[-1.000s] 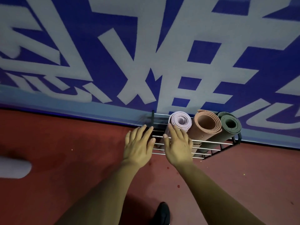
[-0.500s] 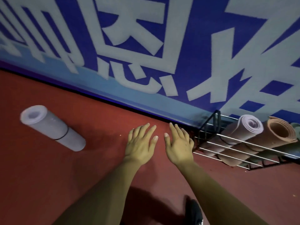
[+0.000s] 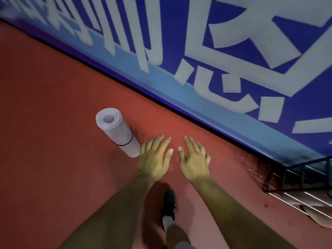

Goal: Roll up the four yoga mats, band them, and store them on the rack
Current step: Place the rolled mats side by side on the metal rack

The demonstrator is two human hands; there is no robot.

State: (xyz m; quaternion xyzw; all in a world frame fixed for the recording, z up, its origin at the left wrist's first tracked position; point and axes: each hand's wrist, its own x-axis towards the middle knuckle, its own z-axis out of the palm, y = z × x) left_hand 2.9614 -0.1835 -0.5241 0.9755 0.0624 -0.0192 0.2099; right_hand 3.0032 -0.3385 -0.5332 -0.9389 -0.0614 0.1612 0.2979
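Head view. I read a red, grainy floor (image 3: 53,123) meeting a wall (image 3: 233,42) that runs diagonally from upper left to lower right. The wall is deep blue with large white characters, and a light-blue strip (image 3: 179,90) runs along its foot, with a dark line where it meets the floor.

1 rolled grey mat (image 3: 118,132) lies on the open floor, well apart from the wall, with its spiral end facing up-left. A thin black band (image 3: 126,143) circles it near the nearer end.

Left hand (image 3: 154,159): palm down, fingers straight and spread, holding nothing. In the picture its outer edge sits just beside the mat's near end; I cannot tell whether they touch. Right hand (image 3: 194,162): the same, flat and empty, just beside the left, thumbs nearly meeting.

A wire rack (image 3: 303,178) stands at the floor's edge against the wall, cut off by the right border. A tan piece (image 3: 318,212) shows beneath its wires, too cropped to identify.

1 dark shoe (image 3: 168,202) rests on the floor between the forearms.
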